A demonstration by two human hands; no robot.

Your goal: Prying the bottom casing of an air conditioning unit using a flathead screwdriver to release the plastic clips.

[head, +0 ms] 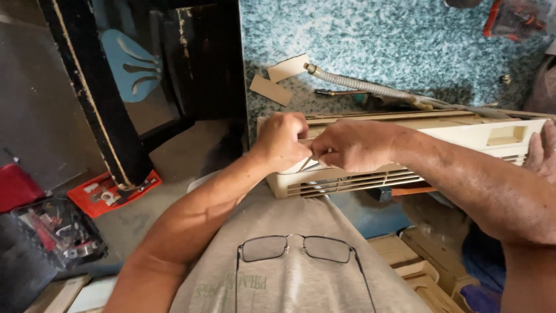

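A cream plastic air-conditioner housing (440,136) with louvred slats along its front lies across the speckled blue counter (370,40). My left hand (282,141) and my right hand (353,145) meet at the housing's left end, fingers pinched together on a thin pale strip (308,164) at the corner. What exactly the fingertips grip is partly hidden. Another person's hand (543,152) rests on the housing's right end.
A grey corrugated hose (359,85) and two cardboard scraps (278,78) lie on the counter behind. Spectacles (295,248) hang on my grey shirt. Left on the floor: a black post (98,93), a red tray of parts (110,191), a clear box of tools (55,232). Wooden pieces (417,266) stand below right.
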